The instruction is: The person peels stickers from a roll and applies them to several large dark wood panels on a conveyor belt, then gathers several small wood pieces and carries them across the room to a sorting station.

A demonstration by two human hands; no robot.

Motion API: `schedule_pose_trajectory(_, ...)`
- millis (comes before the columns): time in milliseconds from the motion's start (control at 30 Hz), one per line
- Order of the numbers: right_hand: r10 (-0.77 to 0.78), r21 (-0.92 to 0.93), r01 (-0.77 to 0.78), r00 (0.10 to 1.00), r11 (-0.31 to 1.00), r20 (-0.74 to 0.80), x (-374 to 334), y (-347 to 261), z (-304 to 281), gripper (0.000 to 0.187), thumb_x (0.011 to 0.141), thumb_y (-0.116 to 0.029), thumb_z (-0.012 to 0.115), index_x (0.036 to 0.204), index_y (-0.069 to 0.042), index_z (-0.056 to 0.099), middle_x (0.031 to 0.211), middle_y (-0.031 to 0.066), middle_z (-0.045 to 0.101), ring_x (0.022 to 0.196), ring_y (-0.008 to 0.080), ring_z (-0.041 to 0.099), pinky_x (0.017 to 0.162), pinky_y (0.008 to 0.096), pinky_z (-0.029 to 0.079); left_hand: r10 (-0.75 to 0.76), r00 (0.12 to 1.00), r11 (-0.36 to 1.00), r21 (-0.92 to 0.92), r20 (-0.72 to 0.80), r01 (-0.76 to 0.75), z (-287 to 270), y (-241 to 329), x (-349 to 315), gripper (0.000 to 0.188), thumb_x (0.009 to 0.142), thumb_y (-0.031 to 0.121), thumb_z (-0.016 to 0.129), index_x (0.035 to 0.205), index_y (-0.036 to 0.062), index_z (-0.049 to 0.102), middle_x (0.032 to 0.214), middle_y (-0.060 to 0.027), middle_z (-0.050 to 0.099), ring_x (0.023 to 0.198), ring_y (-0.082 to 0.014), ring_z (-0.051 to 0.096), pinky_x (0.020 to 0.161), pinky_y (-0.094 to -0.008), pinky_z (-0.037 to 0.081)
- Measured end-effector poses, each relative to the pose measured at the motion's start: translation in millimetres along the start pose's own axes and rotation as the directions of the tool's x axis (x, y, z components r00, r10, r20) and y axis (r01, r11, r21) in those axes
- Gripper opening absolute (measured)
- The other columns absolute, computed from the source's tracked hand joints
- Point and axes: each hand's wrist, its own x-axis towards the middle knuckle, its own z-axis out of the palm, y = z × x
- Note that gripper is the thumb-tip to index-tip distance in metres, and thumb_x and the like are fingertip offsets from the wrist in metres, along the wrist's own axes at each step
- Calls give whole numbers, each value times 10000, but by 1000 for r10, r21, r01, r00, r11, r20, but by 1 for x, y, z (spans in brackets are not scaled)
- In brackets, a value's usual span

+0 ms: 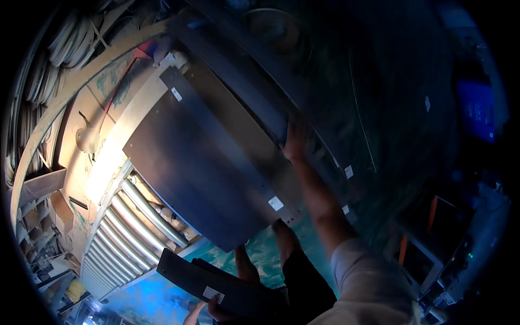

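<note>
My right hand [295, 142], at the end of an outstretched arm, grips the edge of a long dark panel [233, 81] beyond the stack. Beside it, nearer me, lies a large dark flat panel [200, 162] with white labels at two of its corners. A browner board [222, 103] shows between the two. Low in the view, my left hand [200, 313] is partly cut off by the lower edge. Its fingers are closed on a narrow dark board [216, 284] bearing a white label, held tilted over my legs.
A roller conveyor [127, 230] with metal rollers curves along the left. Behind it, bundled strips [70, 40] and wooden offcuts [32, 222] are piled up. A red-handled tool [119, 86] leans near a bright lit strip. At right stand a blue screen [476, 111] and a dark frame [428, 244].
</note>
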Motion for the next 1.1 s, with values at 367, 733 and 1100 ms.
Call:
schedule_pose_trajectory(367, 23, 498, 26, 996, 867, -92, -15, 27, -20, 734, 544, -220, 793, 1208, -45, 535, 1140, 199, 545, 1109, 408, 487, 953, 489, 406, -39, 990, 999, 24, -138, 43, 33, 9, 12, 616, 745, 283, 648, 1248, -27, 474, 1187, -174, 564, 1069, -367, 547, 940, -499, 446)
schedule_pose_trajectory(733, 62, 354, 2, 984, 935, -169, 62, 31, -78, 773, 590, -221, 783, 1289, -58, 493, 1189, 238, 505, 1120, 430, 484, 961, 504, 400, -33, 997, 998, -52, -63, 30, 70, -21, 33, 618, 735, 232, 631, 1272, -15, 448, 1182, -172, 559, 1069, -354, 551, 937, -485, 459)
schedule_pose_trajectory(1100, 57, 262, -18, 988, 965, -143, 212, -5, -56, 790, 621, -229, 764, 1329, -64, 454, 1278, 227, 498, 1191, 390, 485, 994, 438, 421, -35, 999, 986, -162, 11, 36, 73, -48, 51, 629, 725, 181, 614, 1295, -3, 422, 1177, -170, 553, 1069, -340, 555, 933, -471, 471)
